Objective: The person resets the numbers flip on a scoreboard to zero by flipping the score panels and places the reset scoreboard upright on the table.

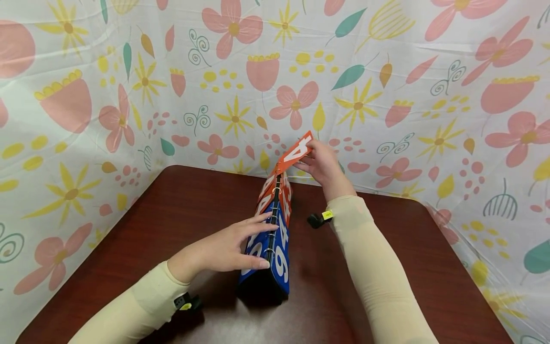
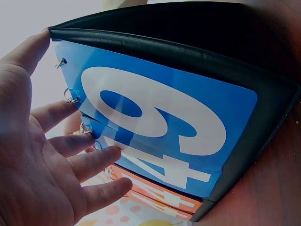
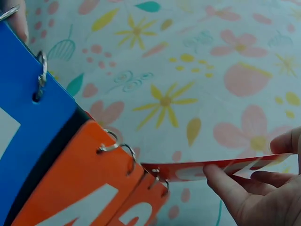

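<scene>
A black tent-shaped flip scoreboard (image 1: 259,286) stands lengthwise on the table, with blue number cards (image 1: 281,255) on its near part and red-orange cards (image 3: 80,188) on its far part, all hung on metal rings along the top ridge. My left hand (image 1: 223,246) rests over the near ridge, fingers spread and fairly straight, thumb at the near end; in the left wrist view the hand (image 2: 51,155) touches the ring edge beside the blue 6 card (image 2: 155,110). At the far end my right hand (image 1: 322,165) pinches a raised orange card (image 1: 296,154) showing a 4, lifted above the ridge.
The dark reddish-brown table (image 1: 193,200) extends around the scoreboard. Behind it and at the sides hangs a white cloth (image 1: 365,119) with pink, yellow and green flower patterns. A small black device (image 1: 318,220) is on my right wrist, another (image 1: 187,302) on my left.
</scene>
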{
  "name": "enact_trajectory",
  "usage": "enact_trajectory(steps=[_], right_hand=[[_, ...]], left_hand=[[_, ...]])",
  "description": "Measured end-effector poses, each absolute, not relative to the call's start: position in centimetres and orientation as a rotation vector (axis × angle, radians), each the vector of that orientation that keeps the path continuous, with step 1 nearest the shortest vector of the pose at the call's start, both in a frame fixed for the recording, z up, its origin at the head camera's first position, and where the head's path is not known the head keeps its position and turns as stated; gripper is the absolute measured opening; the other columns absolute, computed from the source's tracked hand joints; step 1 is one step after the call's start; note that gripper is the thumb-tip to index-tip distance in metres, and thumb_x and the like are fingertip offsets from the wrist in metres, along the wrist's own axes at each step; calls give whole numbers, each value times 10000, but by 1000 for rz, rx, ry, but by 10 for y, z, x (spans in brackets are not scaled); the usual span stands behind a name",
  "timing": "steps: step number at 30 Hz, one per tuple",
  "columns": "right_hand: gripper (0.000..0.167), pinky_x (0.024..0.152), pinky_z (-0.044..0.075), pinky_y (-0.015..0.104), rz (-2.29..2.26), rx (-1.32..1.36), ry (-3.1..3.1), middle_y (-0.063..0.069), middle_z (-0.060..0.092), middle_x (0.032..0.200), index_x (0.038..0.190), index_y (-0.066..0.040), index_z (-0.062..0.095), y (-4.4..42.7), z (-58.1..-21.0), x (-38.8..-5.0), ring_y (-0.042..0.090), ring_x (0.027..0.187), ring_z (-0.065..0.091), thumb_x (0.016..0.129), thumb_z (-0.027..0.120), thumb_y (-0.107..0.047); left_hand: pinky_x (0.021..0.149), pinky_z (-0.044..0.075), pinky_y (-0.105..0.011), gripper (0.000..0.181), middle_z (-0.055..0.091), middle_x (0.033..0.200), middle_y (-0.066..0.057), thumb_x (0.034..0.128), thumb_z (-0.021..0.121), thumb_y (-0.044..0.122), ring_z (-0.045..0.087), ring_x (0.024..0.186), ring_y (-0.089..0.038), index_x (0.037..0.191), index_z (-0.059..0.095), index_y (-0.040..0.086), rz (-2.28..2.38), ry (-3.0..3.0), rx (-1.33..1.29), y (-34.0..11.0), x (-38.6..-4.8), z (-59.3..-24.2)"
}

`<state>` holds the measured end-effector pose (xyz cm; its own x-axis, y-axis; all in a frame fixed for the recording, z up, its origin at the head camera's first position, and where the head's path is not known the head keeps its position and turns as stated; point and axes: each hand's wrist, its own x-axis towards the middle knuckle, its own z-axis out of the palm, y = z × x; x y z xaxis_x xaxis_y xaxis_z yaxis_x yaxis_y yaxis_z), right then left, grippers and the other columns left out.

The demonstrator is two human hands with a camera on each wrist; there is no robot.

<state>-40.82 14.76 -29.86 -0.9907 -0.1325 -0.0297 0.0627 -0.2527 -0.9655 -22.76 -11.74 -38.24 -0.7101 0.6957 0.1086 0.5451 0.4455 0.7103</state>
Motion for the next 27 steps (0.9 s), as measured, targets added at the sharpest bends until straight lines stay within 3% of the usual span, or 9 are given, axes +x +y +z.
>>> enact_trajectory(steps=[4, 7, 10, 12, 16, 19, 24, 27], right_hand=[[459, 1077, 507, 556, -2330, -124, 1960, 151, 598, 1173, 1485, -38, 484, 131, -296, -410, 356, 1152, 666, 1051, 482, -188], [425, 1052, 528, 549, -2279, -153, 2040, 136, 599, 1139, 1453, -45, 506, 119, -297, -410, 342, 1108, 680, 1054, 497, -191], [421, 1034, 546, 532, -2190, -185, 2162, 145, 597, 1217, 1438, -40, 517, 107, -298, -411, 313, 1127, 660, 1043, 515, -183], [486, 1035, 547, 523, -2096, -229, 2270, 163, 591, 1357, 1495, -47, 485, 100, -301, -412, 323, 1199, 637, 1028, 533, -173], [564, 910, 566, 348, -1831, -393, 2559, 166, 579, 1493, 1563, -112, 446, 88, -307, -412, 291, 1223, 622, 1005, 533, -123], [506, 780, 493, 253, -1634, -543, 2750, 163, 664, 1388, 1494, -121, 549, 82, -312, -411, 222, 1082, 643, 991, 514, -82], [374, 707, 493, 292, -1280, -770, 2965, 167, 754, 1096, 1316, -100, 695, 76, -317, -415, 245, 832, 636, 979, 535, -71], [369, 728, 509, 318, -1013, -866, 3047, 147, 757, 1131, 1343, -89, 683, 74, -318, -417, 249, 850, 653, 1000, 550, -115]], left_hand=[[1251, 275, -592, 746, 170, 1710, 198, 910, 703, 586, 175, 1604, -161, 1567, 411, 388, 1106, 2500, 1076, -117, -228, -382], [1250, 270, -601, 753, 168, 1710, 202, 906, 694, 605, 173, 1605, -164, 1568, 406, 391, 1098, 2502, 1060, -117, -228, -382], [1253, 265, -601, 754, 167, 1711, 199, 905, 689, 614, 171, 1606, -165, 1568, 401, 400, 1091, 2505, 1052, -117, -228, -383], [1255, 262, -599, 754, 169, 1714, 191, 906, 690, 611, 171, 1606, -164, 1569, 401, 398, 1090, 2506, 1058, -117, -228, -383], [1258, 261, -592, 754, 173, 1717, 179, 906, 693, 606, 169, 1607, -159, 1569, 400, 399, 1087, 2512, 1064, -118, -227, -382], [1257, 261, -592, 746, 172, 1716, 182, 907, 695, 605, 168, 1606, -156, 1565, 401, 412, 1091, 2512, 1060, -117, -227, -382], [1253, 262, -602, 741, 166, 1713, 195, 906, 692, 609, 166, 1607, -158, 1562, 402, 422, 1095, 2511, 1057, -117, -226, -382], [1255, 262, -599, 744, 166, 1713, 196, 905, 694, 608, 168, 1606, -156, 1562, 405, 414, 1094, 2514, 1059, -117, -226, -383]])
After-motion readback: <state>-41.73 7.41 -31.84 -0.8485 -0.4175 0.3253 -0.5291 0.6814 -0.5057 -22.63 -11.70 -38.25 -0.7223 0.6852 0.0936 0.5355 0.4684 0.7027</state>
